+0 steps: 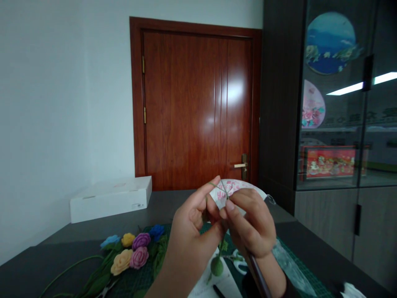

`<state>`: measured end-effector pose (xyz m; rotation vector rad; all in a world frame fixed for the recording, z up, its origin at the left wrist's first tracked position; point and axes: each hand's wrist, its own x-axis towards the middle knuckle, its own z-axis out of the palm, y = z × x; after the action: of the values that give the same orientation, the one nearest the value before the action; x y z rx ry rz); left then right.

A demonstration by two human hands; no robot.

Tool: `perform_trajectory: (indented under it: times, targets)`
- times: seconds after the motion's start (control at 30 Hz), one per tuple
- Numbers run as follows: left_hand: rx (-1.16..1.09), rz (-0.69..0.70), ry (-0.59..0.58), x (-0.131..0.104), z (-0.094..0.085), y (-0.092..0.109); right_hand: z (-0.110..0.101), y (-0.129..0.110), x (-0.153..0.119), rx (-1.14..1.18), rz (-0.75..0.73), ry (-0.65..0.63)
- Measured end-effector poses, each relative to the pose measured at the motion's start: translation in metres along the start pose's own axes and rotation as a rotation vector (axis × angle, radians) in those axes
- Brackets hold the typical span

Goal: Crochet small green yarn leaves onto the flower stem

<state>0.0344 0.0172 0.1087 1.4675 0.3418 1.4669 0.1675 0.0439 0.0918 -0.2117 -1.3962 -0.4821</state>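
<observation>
Both of my hands are raised close together above the table. A strand of green yarn [214, 185] runs over the raised index finger of my left hand [194, 231], whose thumb and other fingers pinch near the work. My right hand [252, 223] is closed around what looks like a crochet hook [258, 273]; its dark brown handle slants down below the palm. A thin shaft or strand crosses the yarn between my fingertips, and the small piece there is mostly hidden. Below the hands hangs a green rounded bud [217, 266] on a stem.
Crocheted flowers [139, 257] in several colours lie at left on a green cutting mat [310, 269]. White-handled scissors [240, 263], a black pen [218, 291] and clear plastic [291, 265] lie near. A white round fan [248, 187] and white box [111, 198] stand behind.
</observation>
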Motion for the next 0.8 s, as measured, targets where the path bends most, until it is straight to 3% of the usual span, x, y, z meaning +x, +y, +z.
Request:
perform_trajectory:
  times: [0.07,0.13,0.27,0.37,0.43,0.57,0.8]
  targets:
    - [-0.164,-0.188,-0.157,0.002,-0.003,0.005,0.0,0.001,0.001,0.067,0.013,0.035]
    - [-0.271,-0.308,-0.282,0.006,-0.01,0.01,0.003,-0.001,0.005,0.235,0.168,0.128]
    - [-0.397,-0.337,-0.322,0.012,-0.024,0.015,0.006,-0.007,0.016,0.618,0.592,0.234]
    - [-0.414,-0.337,-0.358,0.012,-0.026,0.014,0.006,-0.006,0.02,0.817,0.783,0.192]
    - [-0.319,-0.268,-0.319,0.011,-0.023,0.013,0.007,-0.004,0.02,0.898,0.874,0.164]
    - [-0.094,-0.127,-0.167,0.009,-0.017,0.01,0.015,-0.004,0.018,0.999,0.969,0.091]
    - [-0.283,-0.243,-0.286,0.011,-0.021,0.012,0.014,-0.006,0.018,0.955,0.873,0.162]
